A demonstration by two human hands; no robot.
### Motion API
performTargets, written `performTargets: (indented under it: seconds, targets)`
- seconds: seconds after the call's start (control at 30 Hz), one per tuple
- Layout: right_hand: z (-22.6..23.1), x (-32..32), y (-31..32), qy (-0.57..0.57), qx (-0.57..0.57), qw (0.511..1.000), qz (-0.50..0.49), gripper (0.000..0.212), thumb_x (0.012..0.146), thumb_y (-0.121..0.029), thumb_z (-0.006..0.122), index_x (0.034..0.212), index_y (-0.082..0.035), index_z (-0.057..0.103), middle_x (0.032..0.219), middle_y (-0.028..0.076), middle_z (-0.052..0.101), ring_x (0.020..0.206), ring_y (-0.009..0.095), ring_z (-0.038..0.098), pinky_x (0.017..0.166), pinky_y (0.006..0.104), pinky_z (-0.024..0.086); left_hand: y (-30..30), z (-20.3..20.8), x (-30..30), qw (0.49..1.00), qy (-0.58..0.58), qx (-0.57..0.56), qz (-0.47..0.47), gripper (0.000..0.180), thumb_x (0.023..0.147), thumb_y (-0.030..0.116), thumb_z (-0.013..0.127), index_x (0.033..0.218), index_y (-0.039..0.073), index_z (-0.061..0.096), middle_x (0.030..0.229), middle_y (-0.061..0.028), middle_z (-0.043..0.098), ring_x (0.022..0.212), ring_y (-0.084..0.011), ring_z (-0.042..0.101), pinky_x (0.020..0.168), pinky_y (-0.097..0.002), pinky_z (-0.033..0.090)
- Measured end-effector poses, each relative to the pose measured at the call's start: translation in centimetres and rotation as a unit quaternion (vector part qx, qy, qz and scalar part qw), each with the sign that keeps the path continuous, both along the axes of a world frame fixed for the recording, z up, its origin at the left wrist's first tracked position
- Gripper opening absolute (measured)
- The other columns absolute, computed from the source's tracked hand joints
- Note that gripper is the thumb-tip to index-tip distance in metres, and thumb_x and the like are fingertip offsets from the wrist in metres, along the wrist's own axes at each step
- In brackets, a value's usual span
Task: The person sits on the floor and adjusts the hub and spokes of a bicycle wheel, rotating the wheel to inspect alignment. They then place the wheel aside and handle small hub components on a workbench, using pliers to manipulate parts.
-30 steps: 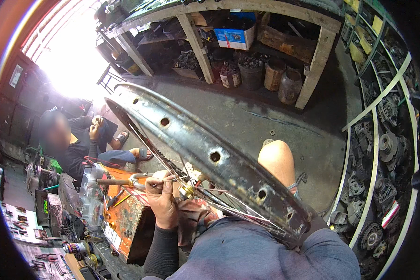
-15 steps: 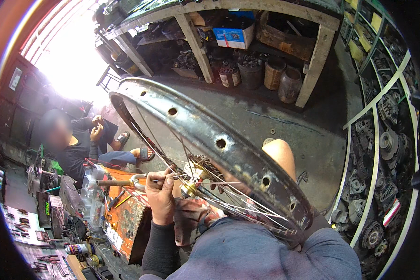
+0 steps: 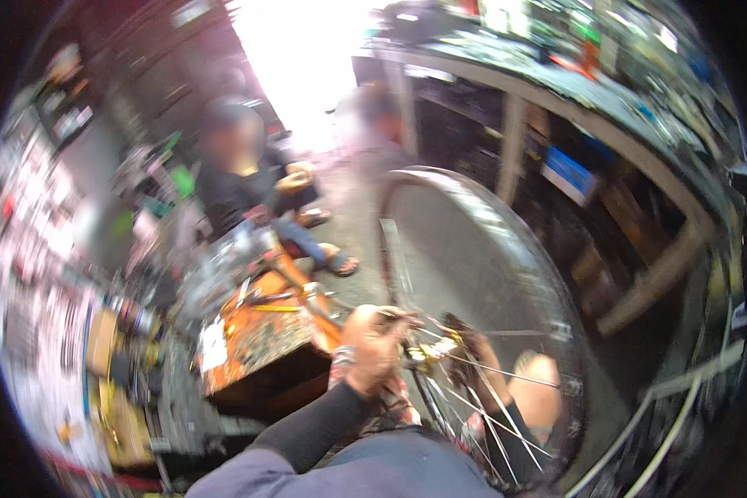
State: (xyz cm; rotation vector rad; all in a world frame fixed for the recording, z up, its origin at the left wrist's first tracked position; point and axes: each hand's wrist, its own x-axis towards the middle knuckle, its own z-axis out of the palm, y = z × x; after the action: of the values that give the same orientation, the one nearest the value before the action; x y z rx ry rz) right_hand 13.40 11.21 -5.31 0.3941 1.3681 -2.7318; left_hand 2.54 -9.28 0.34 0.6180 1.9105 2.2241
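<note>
A bare bicycle wheel stands tilted in front of me. Its dark, worn rim [image 3: 571, 332] arcs up and away to the right, and only some thin spokes [image 3: 510, 365] are in it. At its middle is a gold-coloured hub [image 3: 434, 349]. My left hand [image 3: 375, 344] is closed at the hub's left side, its thumb and fingers pinched on a spoke; motion blurs the fingertips. Beyond the spokes, my right hand [image 3: 483, 353] is at the hub's right side. Spokes and blur partly hide its fingers, so its grip is unclear.
An orange, worn box [image 3: 266, 340] with tools on top stands at my left. A person in dark clothes [image 3: 241, 195] sits beyond it, and another person [image 3: 369, 129] is near the bright doorway. A long workbench [image 3: 515, 83] runs along the far right.
My view has swung left, so the box, seated person and bench appear farther right. A second person has come into view. The wheel looks more upright, and my right hand shows more.
</note>
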Motion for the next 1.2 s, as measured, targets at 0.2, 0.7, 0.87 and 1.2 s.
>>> performTargets:
  seconds: [0.2, 0.7, 0.87, 1.2]
  targets:
    - [-1.1, 1.4, 1.6, 0.004, -0.028, 0.999, -0.042, 0.07, 0.111, -0.07, 0.049, 0.146, -0.011, 0.063, 0.114, 0.007, 0.076, 0.085, 0.02, 0.074, 0.067, 0.0339, 0.06, 3.2, -3.3, 1.1, 0.99, -0.063, 0.07, -0.109, 0.018, 0.114, 0.014, 0.066, 0.128, 0.007, 0.059, 0.118, -0.0004, 0.064, 0.114, -0.0095, 0.061, 0.102, -0.029, 0.052]
    - [2.6, -1.9, -0.6, -0.033, 0.067, 0.996, -0.038, 0.075, 0.11, -0.068, 0.054, 0.158, -0.011, 0.049, 0.137, 0.014, 0.065, 0.109, 0.026, 0.069, 0.082, 0.0379, 0.061, 4.5, -3.0, -2.5, 0.964, -0.131, 0.063, -0.221, 0.03, 0.109, 0.026, 0.077, 0.118, 0.009, 0.054, 0.101, 0.0031, 0.06, 0.101, -0.0063, 0.058, 0.089, -0.0276, 0.051]
    - [2.8, -2.2, -1.0, -0.037, 0.068, 0.996, -0.039, 0.078, 0.11, -0.067, 0.056, 0.162, -0.01, 0.044, 0.145, 0.016, 0.062, 0.117, 0.028, 0.068, 0.086, 0.0392, 0.061, 5.4, -4.8, -1.7, 0.995, 0.01, 0.001, -0.103, 0.044, 0.105, 0.035, 0.081, 0.123, 0.005, 0.054, 0.095, 0.0028, 0.057, 0.088, -0.0093, 0.056, 0.081, -0.0283, 0.051]
    - [2.6, -1.0, 0.1, -0.004, 0.053, 0.996, -0.075, 0.085, 0.11, -0.065, 0.059, 0.17, -0.01, 0.034, 0.161, 0.021, 0.054, 0.132, 0.032, 0.065, 0.096, 0.0419, 0.061, 4.8, -1.1, -2.0, 0.993, -0.062, 0.014, -0.104, 0.036, 0.098, 0.017, 0.088, 0.112, 0.009, 0.055, 0.098, 0.0026, 0.061, 0.094, -0.0078, 0.058, 0.086, -0.0296, 0.052]
